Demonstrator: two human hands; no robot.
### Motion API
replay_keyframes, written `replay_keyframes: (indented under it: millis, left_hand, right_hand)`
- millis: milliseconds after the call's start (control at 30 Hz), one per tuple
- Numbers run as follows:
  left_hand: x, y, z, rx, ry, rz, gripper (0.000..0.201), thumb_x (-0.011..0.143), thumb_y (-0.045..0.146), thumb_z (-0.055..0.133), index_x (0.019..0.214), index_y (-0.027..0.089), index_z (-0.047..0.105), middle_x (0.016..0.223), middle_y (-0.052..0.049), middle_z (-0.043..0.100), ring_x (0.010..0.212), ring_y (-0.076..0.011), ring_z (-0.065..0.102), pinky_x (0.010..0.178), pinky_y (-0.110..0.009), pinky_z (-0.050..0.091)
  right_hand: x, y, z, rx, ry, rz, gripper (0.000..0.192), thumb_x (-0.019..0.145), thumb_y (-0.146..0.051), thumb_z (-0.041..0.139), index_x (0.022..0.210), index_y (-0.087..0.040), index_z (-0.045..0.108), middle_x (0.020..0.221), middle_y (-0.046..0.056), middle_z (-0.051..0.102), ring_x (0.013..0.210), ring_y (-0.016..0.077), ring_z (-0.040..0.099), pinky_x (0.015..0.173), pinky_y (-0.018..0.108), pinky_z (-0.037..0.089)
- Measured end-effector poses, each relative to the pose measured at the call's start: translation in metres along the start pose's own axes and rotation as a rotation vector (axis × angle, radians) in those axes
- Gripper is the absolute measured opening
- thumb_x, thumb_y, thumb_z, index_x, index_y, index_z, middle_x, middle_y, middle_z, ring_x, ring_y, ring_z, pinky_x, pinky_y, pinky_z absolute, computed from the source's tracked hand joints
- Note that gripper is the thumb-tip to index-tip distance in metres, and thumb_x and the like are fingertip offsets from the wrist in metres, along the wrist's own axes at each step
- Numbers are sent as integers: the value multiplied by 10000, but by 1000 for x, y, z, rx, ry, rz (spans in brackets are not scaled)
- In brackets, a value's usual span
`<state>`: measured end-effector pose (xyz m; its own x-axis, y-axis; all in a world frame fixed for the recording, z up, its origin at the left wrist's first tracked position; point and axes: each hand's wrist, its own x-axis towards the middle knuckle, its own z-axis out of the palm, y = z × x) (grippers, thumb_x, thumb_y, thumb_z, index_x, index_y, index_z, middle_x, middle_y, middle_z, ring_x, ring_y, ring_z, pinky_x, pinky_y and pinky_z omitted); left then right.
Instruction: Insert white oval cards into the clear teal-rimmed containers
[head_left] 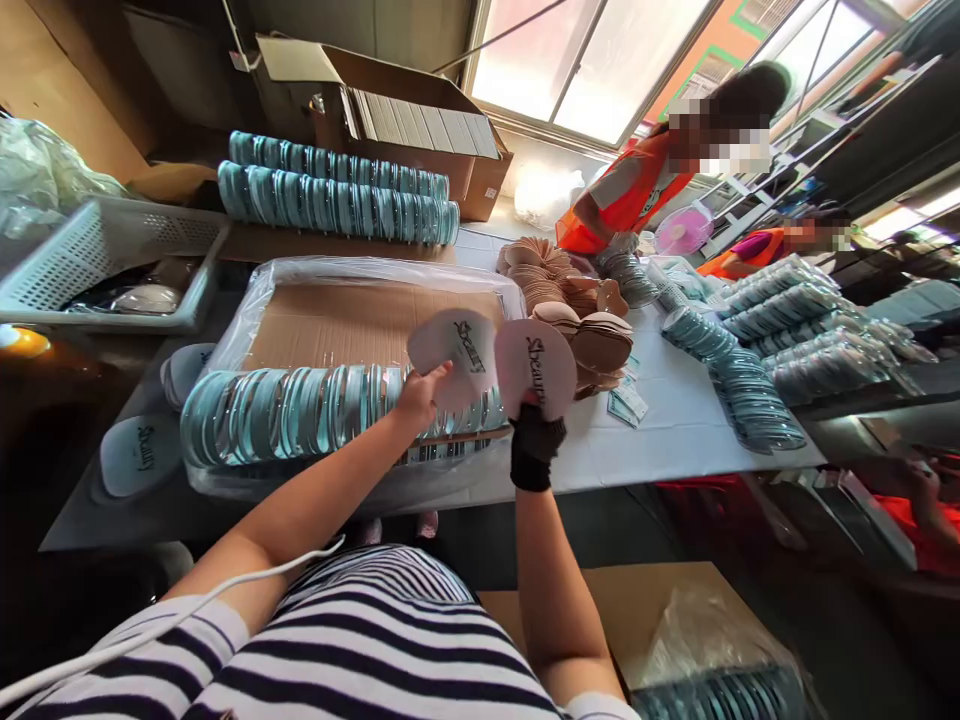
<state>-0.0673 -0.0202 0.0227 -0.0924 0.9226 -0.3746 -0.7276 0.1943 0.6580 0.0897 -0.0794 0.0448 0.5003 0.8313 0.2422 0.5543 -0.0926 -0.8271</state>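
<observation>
Bright windows (534, 62) are lighting a white-covered bench (592, 450). Mid-view, two lettered pieces are hovering: left hand (421, 398) is pinching the whitish piece (459, 348) by its lower edge, black-gloved right hand (537, 438) is gripping the pinkish piece (535, 360) likewise. Touching or apart, can't tell. Teal row (315, 412) is standing at nine o'clock, tan stacks (602, 345) are leaning between two and three, orange-vested co-worker (646, 185) is working between one and two. Likely risk: edge-only grips slipping, a falling piece toppling the row.
</observation>
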Motion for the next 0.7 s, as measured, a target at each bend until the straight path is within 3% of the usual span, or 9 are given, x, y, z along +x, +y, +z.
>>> replay_keyframes:
  millis: [67,133,200,300,467,567,700]
  left_hand:
    - [11,12,-2,-29,-7,33,384,644,215,801,1009,158,697,946,-74,743,951,-230,678,875,-353,522]
    - [23,18,-3,-40,-26,29,379,677,188,778,1044,165,687,987,-70,740,972,-217,673,898,-346,517]
    - [32,19,-4,-44,-24,-21,352,694,163,762,1038,153,687,991,-72,738,959,-215,675,904,-355,520]
    - [38,14,-6,-54,-12,-85,319,703,134,746,1017,125,690,945,-77,742,909,-211,684,896,-362,528]
    - [36,11,-7,-44,-8,-78,324,718,112,727,1040,128,690,902,-70,746,865,-202,693,882,-353,537]
    - [34,15,-4,-42,16,-81,318,721,106,724,1037,125,691,876,-67,747,817,-193,697,857,-347,545]
    - [31,17,0,-38,28,-137,234,741,81,695,974,103,698,760,-49,735,663,-156,677,746,-295,567]
  right_hand:
    - [-19,15,-25,-218,-5,-4,502,843,-503,480,1058,-92,672,877,164,690,840,273,647,649,339,495]
    - [-47,30,-45,-431,-146,-31,451,869,-456,462,1041,-110,693,817,149,692,733,253,642,577,302,438]
    - [-72,39,-50,-576,-268,-53,408,906,-400,433,1076,-135,693,804,120,699,664,217,628,548,273,388]
    - [-83,36,-29,-717,-380,-48,355,944,-357,430,1135,-180,671,834,87,710,660,176,624,550,248,346]
    - [-44,17,27,-783,-547,-146,277,969,-327,453,1095,-166,639,864,65,690,727,131,626,593,239,322]
    - [-34,19,36,-774,-515,-184,337,992,-373,397,1092,-125,603,870,78,673,734,125,624,597,237,320]
    - [-41,29,33,-798,-409,-168,289,976,-247,366,1054,-111,609,878,98,690,754,147,632,624,232,355]
